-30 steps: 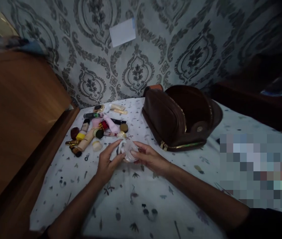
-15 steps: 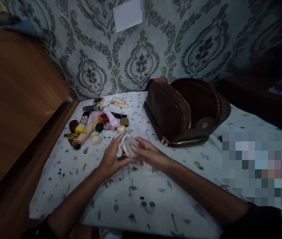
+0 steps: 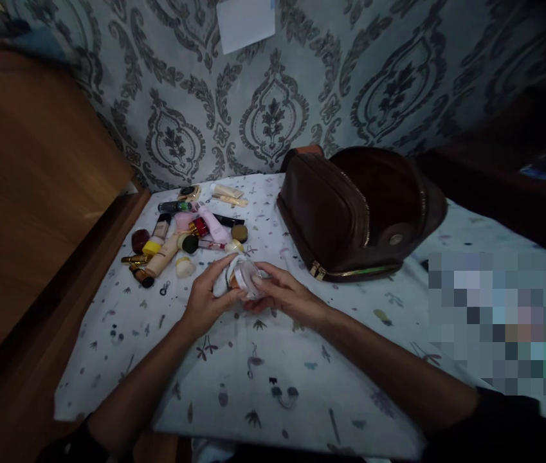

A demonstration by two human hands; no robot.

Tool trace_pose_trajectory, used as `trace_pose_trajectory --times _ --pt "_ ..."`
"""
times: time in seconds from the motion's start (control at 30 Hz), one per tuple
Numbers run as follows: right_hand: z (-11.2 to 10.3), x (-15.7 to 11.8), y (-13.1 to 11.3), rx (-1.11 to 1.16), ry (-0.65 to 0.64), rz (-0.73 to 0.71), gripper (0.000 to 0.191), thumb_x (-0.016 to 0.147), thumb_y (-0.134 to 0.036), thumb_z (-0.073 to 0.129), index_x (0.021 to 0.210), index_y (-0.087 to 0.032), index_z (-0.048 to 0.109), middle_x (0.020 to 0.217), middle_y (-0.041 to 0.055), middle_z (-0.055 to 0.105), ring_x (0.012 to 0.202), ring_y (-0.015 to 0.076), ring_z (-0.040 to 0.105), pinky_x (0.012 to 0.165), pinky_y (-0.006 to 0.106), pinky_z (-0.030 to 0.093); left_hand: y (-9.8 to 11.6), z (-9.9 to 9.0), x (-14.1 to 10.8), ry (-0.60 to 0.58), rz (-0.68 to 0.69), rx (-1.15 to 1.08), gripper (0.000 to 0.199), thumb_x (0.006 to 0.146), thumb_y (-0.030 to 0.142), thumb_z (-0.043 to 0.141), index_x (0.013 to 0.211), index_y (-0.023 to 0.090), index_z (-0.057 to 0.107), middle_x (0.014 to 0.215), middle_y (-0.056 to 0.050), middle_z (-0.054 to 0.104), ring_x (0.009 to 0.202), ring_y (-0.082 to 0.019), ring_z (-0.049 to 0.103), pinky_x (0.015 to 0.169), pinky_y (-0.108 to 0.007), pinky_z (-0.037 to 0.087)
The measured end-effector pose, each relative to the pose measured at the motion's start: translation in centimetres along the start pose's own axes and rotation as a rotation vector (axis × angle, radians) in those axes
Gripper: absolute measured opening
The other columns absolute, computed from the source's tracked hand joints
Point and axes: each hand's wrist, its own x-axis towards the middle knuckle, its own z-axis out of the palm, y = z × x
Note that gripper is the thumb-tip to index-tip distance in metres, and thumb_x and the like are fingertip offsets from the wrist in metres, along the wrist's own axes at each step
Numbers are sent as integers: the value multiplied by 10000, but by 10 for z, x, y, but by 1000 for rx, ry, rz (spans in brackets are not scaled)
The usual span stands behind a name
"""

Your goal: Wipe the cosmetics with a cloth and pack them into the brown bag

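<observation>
A small round cosmetic jar (image 3: 250,280) with a clear lid and an orange-brown side is held tilted above the table. My right hand (image 3: 285,294) grips it from the right, thumb on the lid. My left hand (image 3: 209,292) is closed around a crumpled white cloth (image 3: 224,278), which is pressed against the jar's left side. The fingers behind the jar are partly hidden. Just beyond the hands lie a cream-coloured round pot (image 3: 234,246) and a small cream jar (image 3: 184,267).
Several cosmetics, among them a pink tube (image 3: 213,224) and a beige bottle (image 3: 163,254), lie in a group at the back left. A brown bag (image 3: 323,212) stands unzipped at the back right. The table (image 3: 263,399) has a patterned white cover. A wooden panel (image 3: 36,161) rises at the left.
The jar has turned in my hands, with its lid now facing more to the right. Both hands have shifted slightly left. The bag and the loose cosmetics have stayed in place.
</observation>
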Motion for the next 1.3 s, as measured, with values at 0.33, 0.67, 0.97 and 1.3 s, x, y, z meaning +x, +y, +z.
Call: trace_pose_trajectory --times 0.33,0.67,0.97,1.3 --pt "-2 1 4 -80 -23 49 943 737 -427 810 1460 -231 236 828 4 699 652 177 719 563 268 573 4 -4 3 110 51 41 286 917 330 614 1166 215 698 1127 -69 738 1043 -214 676 919 -329 514" --pt "-3 1 8 -105 -62 67 1039 689 -289 835 1460 -204 144 798 -5 715 646 175 721 529 239 554 -9 0 0 -23 8 162 800 739 487 784 1419 210 469 1394 -145 571 1284 -329 537 1049 -454 446" --pt "-5 2 6 -194 -32 16 675 716 -422 804 1215 -213 401 760 -43 648 554 120 640 515 236 516 -5 0 0 -7 -82 70 753 766 484 754 1403 197 473 1413 -130 558 1314 -318 515 1107 -464 400" --pt "-6 5 12 -178 123 -64 785 700 -419 830 1348 -203 442 837 -20 624 676 124 650 603 246 515 1 -2 2 -25 -81 -57 621 814 440 723 1358 195 549 1393 -128 587 1286 -299 546 1109 -453 402"
